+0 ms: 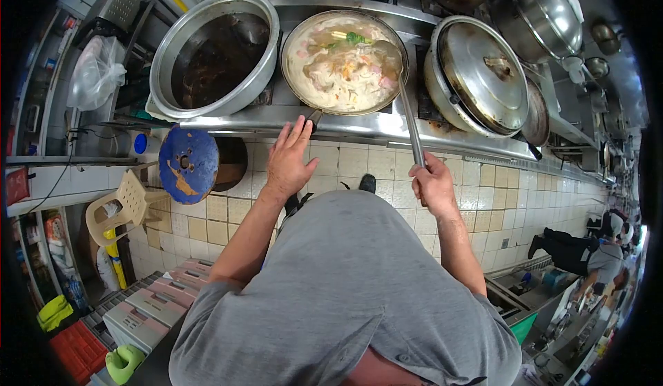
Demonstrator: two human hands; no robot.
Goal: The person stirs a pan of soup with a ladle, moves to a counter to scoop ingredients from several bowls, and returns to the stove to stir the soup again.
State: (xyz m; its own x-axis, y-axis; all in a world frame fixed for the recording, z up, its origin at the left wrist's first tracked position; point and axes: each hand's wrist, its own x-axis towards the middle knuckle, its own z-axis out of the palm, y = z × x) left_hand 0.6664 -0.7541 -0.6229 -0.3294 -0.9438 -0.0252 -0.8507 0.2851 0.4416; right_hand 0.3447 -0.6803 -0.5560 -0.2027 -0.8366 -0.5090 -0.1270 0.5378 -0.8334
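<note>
No lettering, number or sign can be read. Well to the left of the left hand [290, 163], any print on the shelved packets [54, 231] is too small to make out.

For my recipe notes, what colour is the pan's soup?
Mostly creamy white soup, clearest in head view.

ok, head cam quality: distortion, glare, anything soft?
Head view: strong fisheye, black corners, stove edge bowed; head view: bright glare on that edge and the metal lid; head view: left hand, right hand and ladle read clearly, while the person at far right is small and soft.
</note>
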